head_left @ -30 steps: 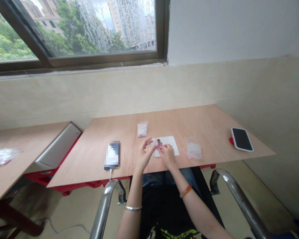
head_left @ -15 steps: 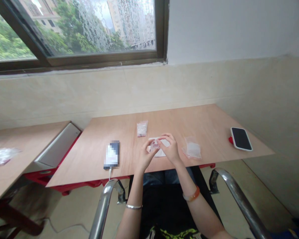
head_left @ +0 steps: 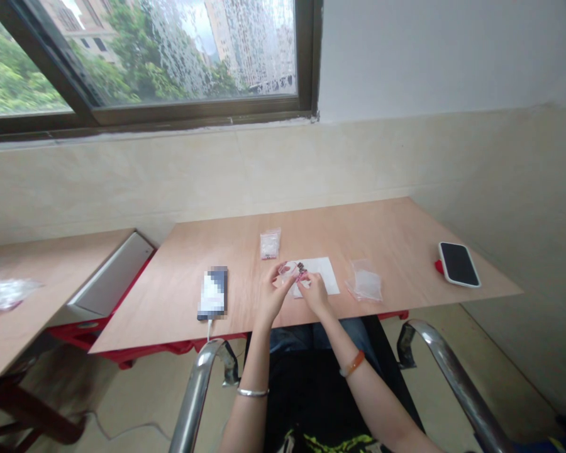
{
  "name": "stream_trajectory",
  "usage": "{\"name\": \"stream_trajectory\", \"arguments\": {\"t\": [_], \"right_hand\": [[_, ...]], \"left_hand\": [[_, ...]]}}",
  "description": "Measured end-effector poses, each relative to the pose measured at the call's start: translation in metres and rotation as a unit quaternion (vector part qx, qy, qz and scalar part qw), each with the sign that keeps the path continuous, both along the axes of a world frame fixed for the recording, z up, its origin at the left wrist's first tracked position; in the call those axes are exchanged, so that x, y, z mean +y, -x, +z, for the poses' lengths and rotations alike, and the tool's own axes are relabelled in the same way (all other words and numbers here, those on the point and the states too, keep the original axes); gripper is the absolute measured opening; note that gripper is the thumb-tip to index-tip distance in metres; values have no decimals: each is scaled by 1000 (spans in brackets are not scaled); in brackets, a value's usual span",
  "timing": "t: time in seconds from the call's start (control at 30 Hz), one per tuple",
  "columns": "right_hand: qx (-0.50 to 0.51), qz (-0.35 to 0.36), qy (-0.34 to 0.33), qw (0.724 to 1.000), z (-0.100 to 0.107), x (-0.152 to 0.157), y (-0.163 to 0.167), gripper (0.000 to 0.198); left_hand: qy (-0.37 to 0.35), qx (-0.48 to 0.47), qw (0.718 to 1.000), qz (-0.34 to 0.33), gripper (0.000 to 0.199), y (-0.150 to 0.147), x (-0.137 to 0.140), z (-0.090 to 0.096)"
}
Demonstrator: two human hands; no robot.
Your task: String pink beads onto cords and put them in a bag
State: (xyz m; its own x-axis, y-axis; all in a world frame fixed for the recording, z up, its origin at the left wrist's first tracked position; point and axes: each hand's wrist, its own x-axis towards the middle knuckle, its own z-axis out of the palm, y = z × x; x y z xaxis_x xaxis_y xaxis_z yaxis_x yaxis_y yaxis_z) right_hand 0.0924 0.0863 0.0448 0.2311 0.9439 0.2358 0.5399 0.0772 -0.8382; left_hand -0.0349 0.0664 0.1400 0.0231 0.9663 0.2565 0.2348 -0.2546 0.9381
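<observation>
Wood-top bench (head_left: 236, 226) against a tiled wall (head_left: 358, 157), window (head_left: 193, 56) at far left, wet-looking or streaked pane. White sheet (head_left: 329, 274) lies mid-bench near the near edge, both hands over its left part. Left hand (head_left: 271, 296): thumb and fingers curved round a small clear bag (head_left: 288, 270), holding it at the sheet's left side. Right hand (head_left: 316, 294): fingers drawn in narrow, tips at the small dark and pink pieces (head_left: 301, 268) on the sheet, just right of the bag; can't tell if it grips one, too small. Filled packet (head_left: 270, 244) sits farther back, left of the sheet. Stack of flat clear bags (head_left: 368, 284) just right of the sheet. Phone (head_left: 212, 294) with a white cable (head_left: 210, 330) at left, screen blurred out. White-edged device (head_left: 458, 264) at far right, tilted up on something red (head_left: 438, 267). Second bench (head_left: 75, 258) on the left carries more clear plastic (head_left: 9, 294). Metal armrests (head_left: 195, 393) flank the person, silver bangle (head_left: 253, 393) on left wrist, orange bracelet (head_left: 353, 363) on right.
</observation>
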Motion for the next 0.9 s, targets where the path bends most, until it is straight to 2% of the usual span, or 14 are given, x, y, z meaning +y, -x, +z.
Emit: {"name": "stream_trajectory", "arguments": {"t": [0.13,0.57,0.77,0.9], "right_hand": [[-83,-11,28,996,-13,1,9,12],[-131,-21,35,991,-7,1,11,14],[-125,-22,16,992,-10,2,12,9],[-83,-26,5,996,-10,3,9,11]], "left_hand": [[-6,10,1000,7,38,0,-2,3],[-2,8,1000,14,39,1,-2,8],[-12,9,1000,5,39,3,0,4],[-13,12,1000,4,40,4,-1,4]]}}
